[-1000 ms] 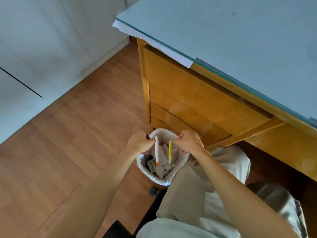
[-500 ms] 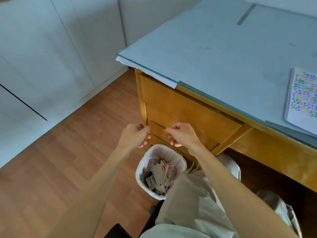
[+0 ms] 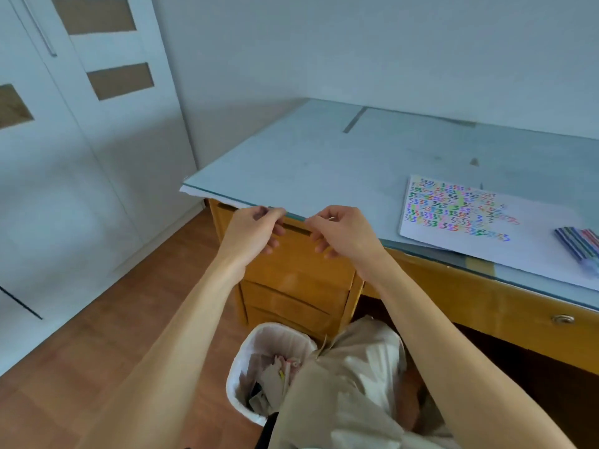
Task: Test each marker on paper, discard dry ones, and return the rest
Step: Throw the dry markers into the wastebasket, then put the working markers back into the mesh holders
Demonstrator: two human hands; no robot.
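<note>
My left hand and my right hand hang side by side in the air at the desk's front left edge, fingers loosely curled, holding nothing. A white sheet of paper covered in coloured test squiggles lies on the desk to the right. A pack of markers lies at the paper's right end, cut by the frame edge. Below my arms stands a white bin with crumpled paper scraps inside; a bit of yellow shows among them.
The glass-topped wooden desk has a drawer stack right behind my hands. My lap in beige cloth covers the bin's right side. Wooden floor and white cabinet doors lie to the left.
Both hands let the orange and yellow markers drop into the bin, then rose empty from over the bin to the desk edge. The view tilted up, showing the paper and marker pack.
</note>
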